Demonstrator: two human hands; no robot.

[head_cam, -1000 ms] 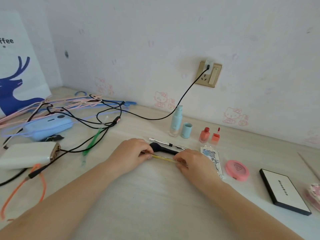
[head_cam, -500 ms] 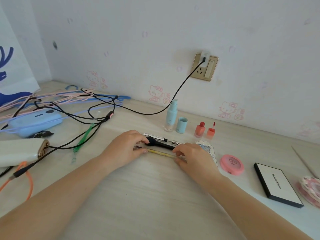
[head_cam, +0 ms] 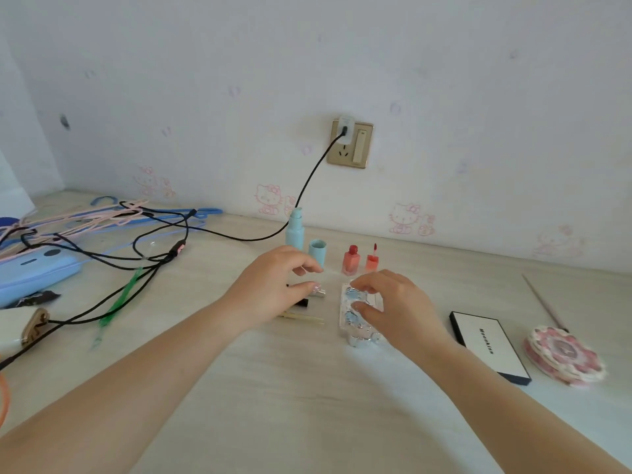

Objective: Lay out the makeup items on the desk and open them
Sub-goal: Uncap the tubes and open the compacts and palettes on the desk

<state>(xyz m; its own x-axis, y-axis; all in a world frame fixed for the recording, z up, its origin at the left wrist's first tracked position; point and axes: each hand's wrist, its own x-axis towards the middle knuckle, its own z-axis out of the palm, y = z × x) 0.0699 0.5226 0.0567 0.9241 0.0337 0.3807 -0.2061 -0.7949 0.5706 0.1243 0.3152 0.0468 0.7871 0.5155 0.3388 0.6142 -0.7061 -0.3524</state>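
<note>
Now right hand (head_cam: 393, 302) over silver-blue case (head_cam: 355, 319) (fingertips touching).

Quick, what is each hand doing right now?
Left hand: open, fingers curled over the brushes, gripping nothing.
Right hand: open, fingertips on the silver-blue case.

Everything is placed relative to the decorated case (head_cam: 355, 316) at the desk's (head_cam: 273, 405) centre. Behind it, two small bottles (head_cam: 350, 260) are stood; left of those, a tall bottle (head_cam: 294, 230) and cap (head_cam: 317, 252). To its right, a flat palette (head_cam: 489, 345) is laid, then a round compact (head_cam: 564, 354). Cables (head_cam: 136, 248) are spread far left.
</note>
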